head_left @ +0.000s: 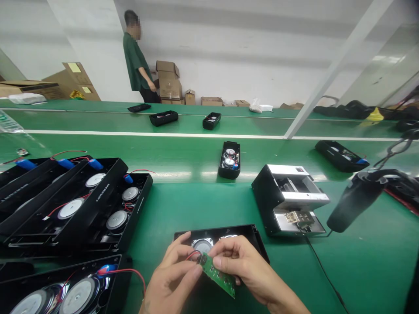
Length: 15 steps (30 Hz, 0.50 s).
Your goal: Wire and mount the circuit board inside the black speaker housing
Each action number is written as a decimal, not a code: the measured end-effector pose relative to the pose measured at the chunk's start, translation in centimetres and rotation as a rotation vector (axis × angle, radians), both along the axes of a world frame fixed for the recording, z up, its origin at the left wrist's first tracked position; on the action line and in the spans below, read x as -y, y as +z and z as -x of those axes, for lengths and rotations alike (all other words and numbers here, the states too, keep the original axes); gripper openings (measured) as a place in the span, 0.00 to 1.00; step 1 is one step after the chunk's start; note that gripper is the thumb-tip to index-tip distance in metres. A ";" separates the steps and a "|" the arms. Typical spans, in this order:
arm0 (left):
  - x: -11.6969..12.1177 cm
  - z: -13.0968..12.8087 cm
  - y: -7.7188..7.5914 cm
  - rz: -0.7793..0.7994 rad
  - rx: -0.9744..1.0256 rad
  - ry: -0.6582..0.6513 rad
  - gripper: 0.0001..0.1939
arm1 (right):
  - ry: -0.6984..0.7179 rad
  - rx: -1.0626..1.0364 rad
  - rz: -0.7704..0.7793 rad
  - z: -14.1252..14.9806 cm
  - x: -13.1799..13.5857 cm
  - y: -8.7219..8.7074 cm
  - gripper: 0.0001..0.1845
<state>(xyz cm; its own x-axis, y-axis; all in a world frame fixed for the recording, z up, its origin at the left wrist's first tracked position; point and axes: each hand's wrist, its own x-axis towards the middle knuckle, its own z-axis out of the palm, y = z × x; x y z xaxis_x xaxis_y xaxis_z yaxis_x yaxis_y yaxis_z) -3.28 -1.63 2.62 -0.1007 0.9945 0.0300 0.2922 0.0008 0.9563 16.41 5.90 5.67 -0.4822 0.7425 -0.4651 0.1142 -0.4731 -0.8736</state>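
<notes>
A green circuit board (218, 277) is held at a tilt above an open black speaker housing (255, 240). My right hand (244, 268) pinches the board along its upper edge between thumb and fingers. At the board's left end, my left hand (178, 274) is closed on a thin red wire (194, 254) where it meets the board. The plug itself is mostly hidden by the fingertips. Round silver speakers (203, 245) show inside the housing behind my hands, which cover much of its near side.
More open black housings (131, 213) with speakers and blue batteries (96, 164) crowd the left. A black-and-silver machine (290, 200) with a cable stands right, beside a dark hanging tool (356, 203). Further housings (229, 160) lie on the green belt. A person (135, 56) stands beyond, near cardboard boxes (169, 83).
</notes>
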 end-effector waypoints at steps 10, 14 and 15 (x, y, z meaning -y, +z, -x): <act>0.1 -0.1 -0.9 -0.120 -0.010 0.038 0.16 | -0.004 -0.082 -0.066 0.1 0.2 -0.3 0.18; 0.0 -0.2 -0.9 -0.137 -0.002 0.029 0.15 | -0.020 -0.144 -0.129 0.1 0.5 -0.6 0.13; 0.0 -0.1 -0.9 -0.139 0.000 0.023 0.15 | -0.029 -0.133 -0.140 0.1 0.6 -0.7 0.12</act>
<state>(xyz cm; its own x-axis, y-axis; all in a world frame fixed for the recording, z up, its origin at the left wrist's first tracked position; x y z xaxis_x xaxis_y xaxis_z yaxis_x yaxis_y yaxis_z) -3.15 -1.65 1.71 -0.1237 0.9781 0.1676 0.2941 -0.1252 0.9475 16.28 5.30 5.01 -0.5101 0.8099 -0.2896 -0.0184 -0.3469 -0.9377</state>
